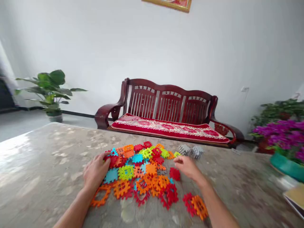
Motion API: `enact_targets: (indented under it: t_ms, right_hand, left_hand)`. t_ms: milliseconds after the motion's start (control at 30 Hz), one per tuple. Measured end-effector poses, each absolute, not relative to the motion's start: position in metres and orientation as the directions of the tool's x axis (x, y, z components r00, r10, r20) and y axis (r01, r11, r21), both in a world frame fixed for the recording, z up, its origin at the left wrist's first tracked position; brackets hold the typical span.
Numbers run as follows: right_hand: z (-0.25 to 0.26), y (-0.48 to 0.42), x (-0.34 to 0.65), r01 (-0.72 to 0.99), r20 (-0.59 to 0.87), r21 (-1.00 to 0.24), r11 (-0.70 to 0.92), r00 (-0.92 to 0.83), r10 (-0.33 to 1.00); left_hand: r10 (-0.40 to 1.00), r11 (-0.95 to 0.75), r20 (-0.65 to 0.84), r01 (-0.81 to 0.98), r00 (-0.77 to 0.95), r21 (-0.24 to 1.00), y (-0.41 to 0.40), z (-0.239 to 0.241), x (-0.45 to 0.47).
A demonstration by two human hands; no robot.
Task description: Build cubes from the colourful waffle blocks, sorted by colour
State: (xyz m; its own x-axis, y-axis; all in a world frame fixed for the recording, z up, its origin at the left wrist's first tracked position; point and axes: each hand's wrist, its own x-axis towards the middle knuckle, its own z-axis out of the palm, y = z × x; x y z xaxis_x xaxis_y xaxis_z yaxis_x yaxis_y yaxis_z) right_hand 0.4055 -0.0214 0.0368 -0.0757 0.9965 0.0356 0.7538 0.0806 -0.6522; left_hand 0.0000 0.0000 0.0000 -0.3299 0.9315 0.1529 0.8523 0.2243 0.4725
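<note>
A heap of flat plastic interlocking tiles (142, 171) in red, orange, blue and lime green lies spread on the marbled table (47, 164). My left hand (96, 171) rests on the heap's left edge, fingers curled over a red tile (114, 160). My right hand (187, 167) hovers at the heap's right side with fingers loosely bent, just above a single red tile (175, 174); nothing shows in its grasp. A joined red and orange pair (196, 205) lies apart near my right forearm.
Two grey-and-white checkered pieces (191, 150) sit beyond the heap. A dark wooden bench with a red cushion (166, 126) stands behind the table. A potted plant (51, 91) is at far left. Purple flowers in a green pot (285, 152) and a book (295, 196) are at right.
</note>
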Motion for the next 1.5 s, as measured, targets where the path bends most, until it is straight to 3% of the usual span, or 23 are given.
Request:
enact_targets:
  t_ms: [133,267,433,900,1133,1233,1333,1500]
  right_hand:
    - [0.023,-0.033,0.384,0.839,-0.020,-0.538,0.080,-0.108,0.994]
    - [0.027,-0.039,0.364,0.915,0.048,-0.388,0.111,-0.100,0.994]
    - [0.034,-0.038,0.342,0.952,0.033,-0.300,0.062,-0.055,0.998]
    - [0.014,-0.031,0.333,0.863,0.036,-0.502,-0.047,0.075,0.997]
    - [0.013,-0.025,0.336,0.852,0.005,-0.523,-0.005,0.009,1.000]
    - [0.015,-0.022,0.343,0.845,0.105,-0.533,0.026,0.036,0.994]
    - [0.019,-0.021,0.353,0.887,0.229,-0.461,0.013,0.106,0.968]
    - [0.024,-0.024,0.370,0.918,0.309,-0.395,-0.012,0.145,0.940]
  left_hand:
    - [0.928,0.214,0.169,0.848,-0.331,0.485,-0.001,0.002,0.004]
    - [0.923,0.219,0.175,0.843,-0.342,0.491,-0.003,0.003,0.005]
    - [0.921,0.228,0.174,0.843,-0.349,0.486,-0.003,0.004,0.006]
    - [0.921,0.216,0.186,0.846,-0.342,0.487,-0.001,0.002,0.006]
    - [0.922,0.220,0.178,0.845,-0.343,0.488,-0.003,0.002,0.005]
    - [0.922,0.216,0.181,0.845,-0.341,0.490,-0.002,0.002,0.005]
    - [0.923,0.220,0.172,0.841,-0.343,0.495,-0.001,0.002,0.005]
    - [0.919,0.208,0.195,0.841,-0.344,0.500,-0.002,0.002,0.005]
